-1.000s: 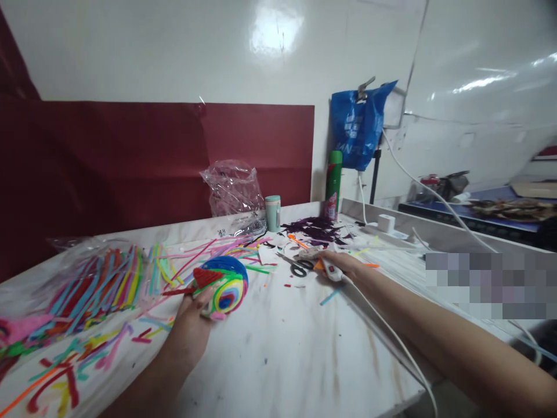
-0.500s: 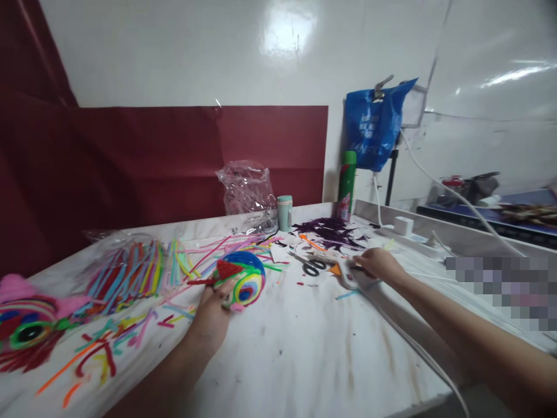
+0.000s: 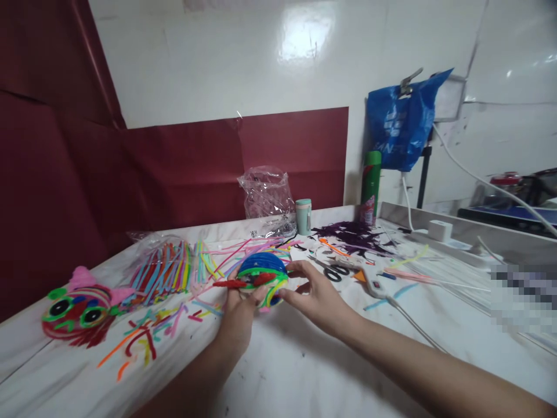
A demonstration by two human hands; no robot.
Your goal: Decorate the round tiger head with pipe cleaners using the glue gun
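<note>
My left hand [image 3: 239, 319] holds a round pipe-cleaner figure [image 3: 262, 263] from the left and below, just above the table. The figure has a blue top, a green band, red parts and a ringed yellow and blue patch at its lower right. On the other side my right hand [image 3: 319, 296] grips its right edge between thumb and fingers. Part of the figure is hidden behind both hands. To the right lie a hot glue gun [image 3: 374, 283] with an orange tip and black-handled scissors [image 3: 334, 271]. The glue gun touches neither hand.
A second pipe-cleaner figure [image 3: 76, 316] with big eyes sits at left, near cut pipe-cleaner pieces [image 3: 150, 331]. Bundled pipe cleaners [image 3: 163, 270] lie behind. Farther back stand a mint cup [image 3: 303, 217], purple scraps [image 3: 357, 237] and a green spray can [image 3: 371, 183]. A power strip [image 3: 461, 249] is at right.
My right hand has left the glue gun and come left onto the figure. The figure has turned, its red part now facing me. The view has swung left.
</note>
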